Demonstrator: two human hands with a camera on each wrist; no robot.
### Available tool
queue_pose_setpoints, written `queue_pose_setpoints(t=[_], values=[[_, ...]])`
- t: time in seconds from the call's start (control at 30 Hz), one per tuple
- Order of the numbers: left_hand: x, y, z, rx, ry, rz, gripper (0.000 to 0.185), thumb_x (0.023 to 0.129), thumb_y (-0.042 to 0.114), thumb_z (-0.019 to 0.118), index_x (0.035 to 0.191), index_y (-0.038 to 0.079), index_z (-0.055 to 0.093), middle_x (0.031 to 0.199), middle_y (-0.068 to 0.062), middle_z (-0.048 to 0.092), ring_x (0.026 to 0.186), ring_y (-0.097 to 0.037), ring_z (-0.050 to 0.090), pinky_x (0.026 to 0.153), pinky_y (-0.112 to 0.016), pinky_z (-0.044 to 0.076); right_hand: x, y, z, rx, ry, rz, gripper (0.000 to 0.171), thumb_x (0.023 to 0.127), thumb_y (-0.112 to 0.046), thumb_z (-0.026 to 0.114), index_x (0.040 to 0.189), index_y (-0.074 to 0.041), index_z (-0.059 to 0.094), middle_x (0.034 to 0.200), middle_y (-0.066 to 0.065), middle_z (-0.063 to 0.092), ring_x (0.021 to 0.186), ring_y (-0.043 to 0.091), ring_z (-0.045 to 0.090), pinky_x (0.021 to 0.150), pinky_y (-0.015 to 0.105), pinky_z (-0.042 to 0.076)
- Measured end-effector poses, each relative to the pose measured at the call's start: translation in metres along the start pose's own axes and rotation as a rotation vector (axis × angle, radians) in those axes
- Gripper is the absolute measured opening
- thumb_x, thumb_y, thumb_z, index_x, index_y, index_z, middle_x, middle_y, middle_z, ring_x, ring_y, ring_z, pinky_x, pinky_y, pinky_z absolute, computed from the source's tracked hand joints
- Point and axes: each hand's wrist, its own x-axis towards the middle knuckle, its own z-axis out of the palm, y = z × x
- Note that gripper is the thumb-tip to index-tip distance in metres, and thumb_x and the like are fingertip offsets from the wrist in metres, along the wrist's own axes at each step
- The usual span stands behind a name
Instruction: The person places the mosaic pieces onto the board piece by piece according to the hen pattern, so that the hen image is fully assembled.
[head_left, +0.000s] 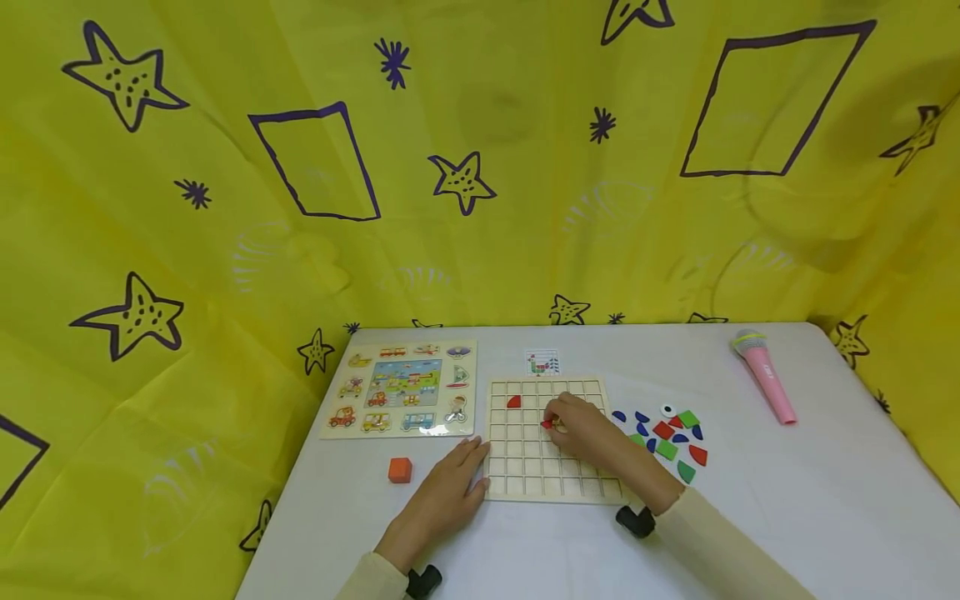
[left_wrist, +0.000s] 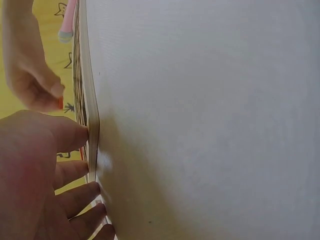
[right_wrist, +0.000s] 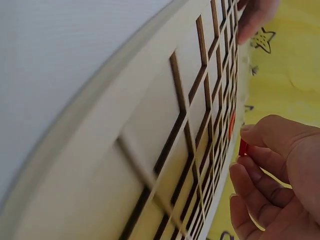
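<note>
A wooden grid board (head_left: 525,483) lies on the white table (head_left: 787,500). My right hand (head_left: 581,433) pinches a small red piece (head_left: 547,424) over the board's middle cells; the red piece (right_wrist: 243,148) shows between thumb and fingers in the right wrist view. Another red piece (head_left: 513,402) sits in a cell near the board's far left. My left hand (head_left: 450,492) lies flat on the table with straight fingers touching the board's left edge (left_wrist: 93,135).
Loose red, green and blue pieces (head_left: 667,437) lie right of the board. A picture puzzle board (head_left: 401,388) lies to the left, an orange cube (head_left: 401,470) in front of it. A pattern card (head_left: 542,362) sits behind the grid. A pink toy microphone (head_left: 765,375) lies far right.
</note>
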Motion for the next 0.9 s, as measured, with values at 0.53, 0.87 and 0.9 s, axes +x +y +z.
queue_pose_setpoints(t=[0.53, 0.87, 0.9], values=[[0.001, -0.005, 0.005, 0.021, 0.008, 0.018, 0.058, 0.102, 0.034, 0.056, 0.154, 0.014, 0.041, 0.158, -0.005, 0.037, 0.145, -0.025, 0.032, 0.114, -0.045, 0.033, 0.052, -0.029, 0.035, -0.109, 0.043, -0.161, 0.014, 0.09, -0.015, 0.077, 0.099, -0.013, 0.066, 0.091, -0.003, 0.058, 0.084, 0.015, 0.055, 0.073, 0.037, 0.047], [0.0, -0.005, 0.004, 0.017, -0.005, 0.006, 0.058, 0.102, 0.035, 0.055, 0.155, 0.015, 0.04, 0.159, -0.004, 0.036, 0.146, -0.023, 0.031, 0.115, -0.044, 0.032, 0.061, -0.033, 0.039, -0.088, 0.001, -0.144, 0.01, 0.091, -0.017, 0.076, 0.093, -0.016, 0.066, 0.089, -0.007, 0.055, 0.087, 0.016, 0.054, 0.077, 0.036, 0.043], [0.0, -0.005, 0.004, 0.017, -0.003, 0.007, 0.058, 0.102, 0.035, 0.055, 0.155, 0.015, 0.04, 0.158, -0.004, 0.036, 0.146, -0.023, 0.031, 0.115, -0.044, 0.032, 0.061, -0.033, 0.039, -0.085, -0.003, -0.139, 0.009, 0.091, -0.017, 0.075, 0.094, -0.016, 0.066, 0.089, -0.007, 0.055, 0.087, 0.015, 0.054, 0.077, 0.036, 0.043]])
